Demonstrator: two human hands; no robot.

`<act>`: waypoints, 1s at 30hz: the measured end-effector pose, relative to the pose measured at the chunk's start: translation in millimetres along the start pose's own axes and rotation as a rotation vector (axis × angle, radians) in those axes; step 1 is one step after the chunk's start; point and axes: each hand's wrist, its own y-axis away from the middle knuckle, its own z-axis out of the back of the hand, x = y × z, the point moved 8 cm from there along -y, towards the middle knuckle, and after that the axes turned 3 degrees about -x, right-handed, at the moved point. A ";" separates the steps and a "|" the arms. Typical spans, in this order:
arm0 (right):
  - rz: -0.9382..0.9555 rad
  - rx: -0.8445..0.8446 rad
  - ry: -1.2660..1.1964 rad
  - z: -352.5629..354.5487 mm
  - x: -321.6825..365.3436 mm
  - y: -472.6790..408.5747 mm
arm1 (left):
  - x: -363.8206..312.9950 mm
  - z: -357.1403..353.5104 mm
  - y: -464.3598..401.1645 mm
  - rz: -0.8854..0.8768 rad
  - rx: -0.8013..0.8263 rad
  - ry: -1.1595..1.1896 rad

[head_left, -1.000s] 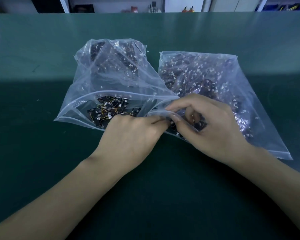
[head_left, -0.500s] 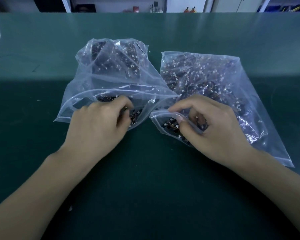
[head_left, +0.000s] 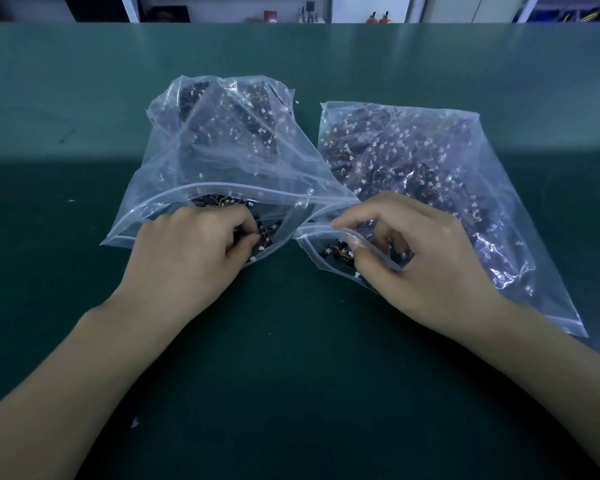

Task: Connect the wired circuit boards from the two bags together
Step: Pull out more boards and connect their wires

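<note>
Boards (head_left: 264, 235) lie in both bags; the left hand (head_left: 194, 251) has moved into the left bag (head_left: 222, 150), apparently pinching one (picking begins), while the right hand (head_left: 420, 258) grips the right bag (head_left: 430, 161).

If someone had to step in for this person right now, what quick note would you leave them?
Left hand is inside the left bag, pinching a small black circuit board at its mouth.
Right hand is at the mouth of the right bag, fingers curled among the boards there; whether it has one is unclear.
Both bags lie open on the green table, full of wired boards.
Done: nothing connected in view.
Left: draw one board from each bag and plug them together.
</note>
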 end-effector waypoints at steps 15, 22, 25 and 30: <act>-0.027 0.013 -0.023 -3.4 -3.6 0.1 | 1.2 -7.8 -0.6 0.086 0.086 0.203; -0.034 0.007 -0.028 -3.0 -4.9 0.1 | 0.9 -3.9 -0.5 0.084 0.100 0.214; -0.039 0.008 -0.033 -3.0 -5.3 0.5 | 0.4 -0.4 -1.0 0.073 0.078 0.208; -0.045 0.013 -0.034 -2.6 -5.1 0.9 | -6.9 6.8 -0.7 0.013 -0.008 0.235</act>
